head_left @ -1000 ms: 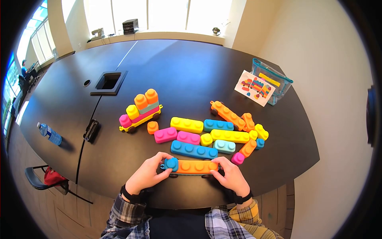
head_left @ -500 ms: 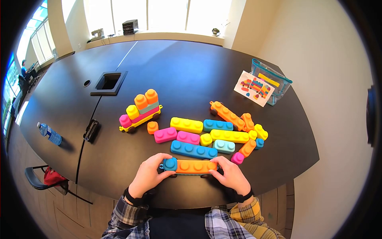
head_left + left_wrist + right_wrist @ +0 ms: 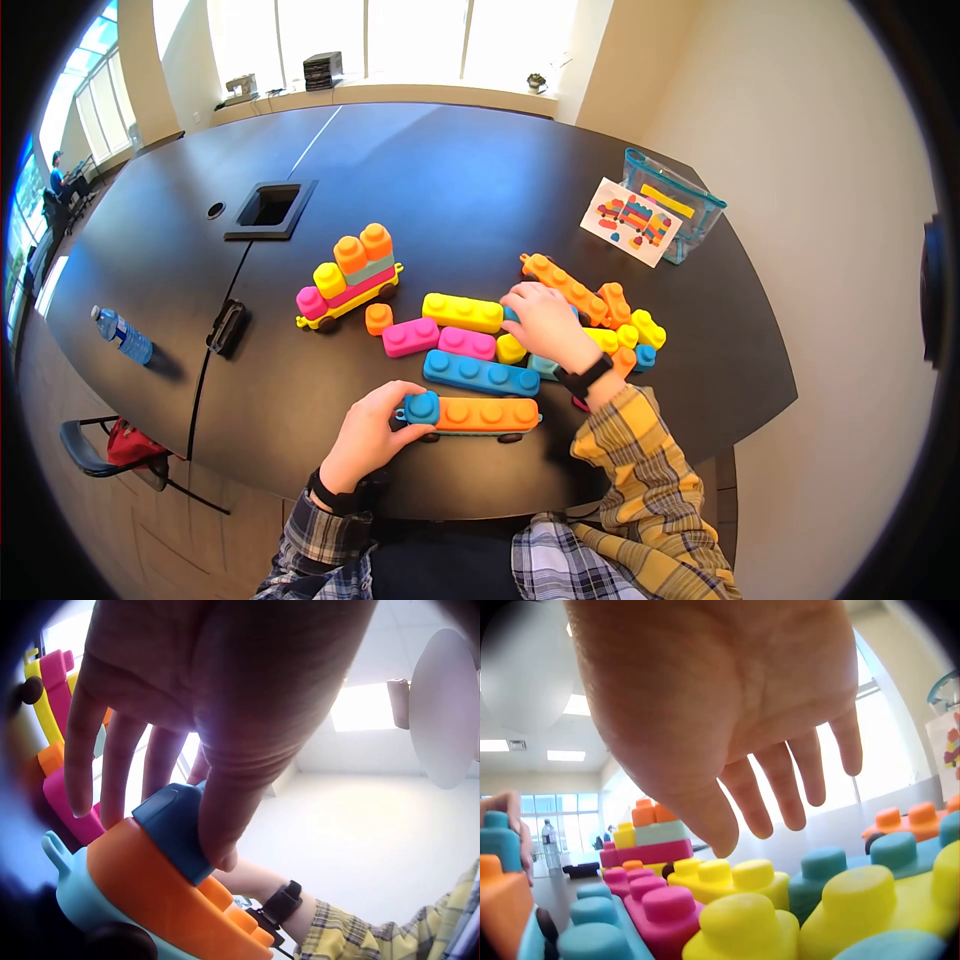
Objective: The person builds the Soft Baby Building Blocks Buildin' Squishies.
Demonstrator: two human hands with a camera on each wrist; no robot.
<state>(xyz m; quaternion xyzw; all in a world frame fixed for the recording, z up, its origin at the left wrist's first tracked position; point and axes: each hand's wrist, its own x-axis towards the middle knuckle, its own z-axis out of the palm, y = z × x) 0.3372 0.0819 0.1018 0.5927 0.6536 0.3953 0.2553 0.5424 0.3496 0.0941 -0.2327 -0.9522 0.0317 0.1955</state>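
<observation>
My left hand (image 3: 368,438) pinches a small blue block (image 3: 422,408) between thumb and fingers. That block sits on the left end of a long orange block (image 3: 490,414), which is mounted on a light blue wheeled base (image 3: 79,896). Farther forward, my right hand (image 3: 552,328) reaches over the loose blocks with its fingers extended and nothing held. Under it in the head view lies a teal block (image 3: 823,879), mostly covered by the fingers. A three-stud yellow block (image 3: 731,881) is beside that one, below the fingertips in the right wrist view.
Several loose blocks surround a long blue block (image 3: 480,373) and pink blocks (image 3: 410,337). A stacked yellow wagon (image 3: 350,290) stands left, an orange wheeled base (image 3: 562,285) right. Beyond are a picture card (image 3: 630,222) and clear bag (image 3: 690,205). A water bottle (image 3: 122,335) stands far left.
My right hand has let go of the orange block's right end and moved forward over the loose blocks. The left hand keeps its hold on the blue block.
</observation>
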